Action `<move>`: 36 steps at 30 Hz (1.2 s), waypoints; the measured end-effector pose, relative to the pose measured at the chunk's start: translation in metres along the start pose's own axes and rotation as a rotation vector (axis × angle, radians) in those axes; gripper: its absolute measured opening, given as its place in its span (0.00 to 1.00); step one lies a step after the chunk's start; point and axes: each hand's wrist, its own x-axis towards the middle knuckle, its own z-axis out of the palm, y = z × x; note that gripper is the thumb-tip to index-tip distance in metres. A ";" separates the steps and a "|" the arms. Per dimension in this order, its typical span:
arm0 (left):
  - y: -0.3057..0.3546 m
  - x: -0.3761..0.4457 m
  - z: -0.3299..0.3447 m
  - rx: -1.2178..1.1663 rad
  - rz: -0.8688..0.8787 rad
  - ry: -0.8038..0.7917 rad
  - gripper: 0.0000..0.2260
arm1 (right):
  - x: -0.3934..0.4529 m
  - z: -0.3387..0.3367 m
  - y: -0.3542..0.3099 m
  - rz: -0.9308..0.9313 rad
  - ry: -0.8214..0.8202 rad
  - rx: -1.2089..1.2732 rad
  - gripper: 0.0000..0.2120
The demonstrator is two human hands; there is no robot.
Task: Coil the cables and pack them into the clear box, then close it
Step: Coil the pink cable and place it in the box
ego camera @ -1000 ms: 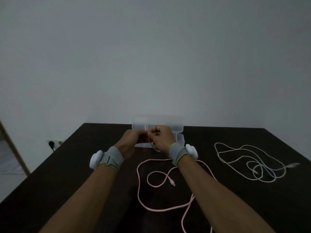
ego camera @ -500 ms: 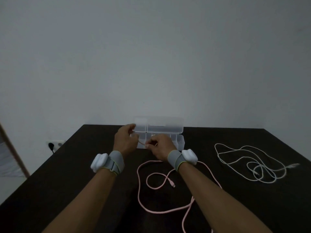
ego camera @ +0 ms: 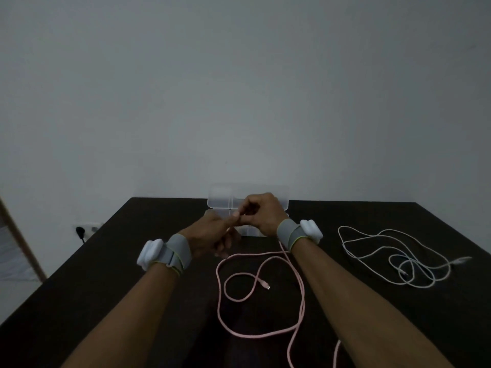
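Pink cable (ego camera: 261, 309) lies in loose loops on the dark table (ego camera: 106, 282) between the forearms, its free plug resting near the middle, and one strand rises to the hands. Both hands meet in front of the open clear box (ego camera: 220, 200), which sits at the table's far edge against the wall. Left hand (ego camera: 212, 236) is curled, fingers closed round the pink strand, thumb tip touching the right hand. Right hand (ego camera: 261, 213) is a loose fist pinching the same strand just above. White cable (ego camera: 393, 256) sprawls uncoiled well apart to the right, untouched. Each wrist wears a grey band with a white pod.
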 end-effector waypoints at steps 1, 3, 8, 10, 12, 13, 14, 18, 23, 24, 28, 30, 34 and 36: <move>0.002 -0.003 0.000 -0.088 -0.021 -0.042 0.24 | -0.001 -0.001 0.001 0.016 0.024 0.087 0.07; 0.006 -0.007 -0.001 -0.293 -0.010 -0.125 0.20 | -0.006 0.000 0.002 0.066 0.089 0.260 0.07; 0.014 -0.008 0.002 -0.664 0.068 -0.148 0.12 | -0.020 0.023 0.001 0.241 0.141 0.412 0.07; 0.017 -0.007 0.005 -0.794 0.126 -0.145 0.12 | -0.026 0.034 -0.002 0.225 0.129 0.401 0.08; 0.018 -0.005 0.005 -0.876 0.193 -0.140 0.13 | -0.035 0.041 -0.005 0.265 0.014 0.422 0.10; 0.018 -0.003 0.004 -0.892 0.221 -0.115 0.13 | -0.039 0.044 -0.007 0.270 -0.038 0.399 0.10; 0.017 -0.002 0.003 -0.895 0.238 -0.086 0.13 | -0.042 0.046 -0.009 0.260 -0.074 0.341 0.09; 0.013 -0.001 0.000 -0.816 0.256 0.019 0.15 | -0.043 0.045 -0.010 0.224 -0.099 0.221 0.10; 0.013 -0.003 -0.002 -0.742 0.226 0.043 0.15 | -0.038 0.041 -0.011 0.179 -0.069 0.097 0.11; 0.015 -0.003 -0.001 -0.767 0.215 0.033 0.15 | -0.037 0.042 -0.013 0.189 -0.053 0.093 0.11; 0.022 -0.008 0.007 -0.920 0.183 -0.074 0.14 | -0.035 0.054 -0.015 0.189 -0.102 0.068 0.06; 0.025 -0.010 0.012 -0.915 0.167 -0.111 0.13 | -0.031 0.057 -0.011 0.191 -0.113 0.023 0.08; 0.023 -0.009 0.020 -0.866 0.119 -0.084 0.15 | -0.027 0.053 -0.007 0.268 -0.169 -0.144 0.13; 0.023 -0.007 0.021 -0.849 0.106 -0.091 0.17 | -0.027 0.052 -0.005 0.277 -0.137 -0.161 0.17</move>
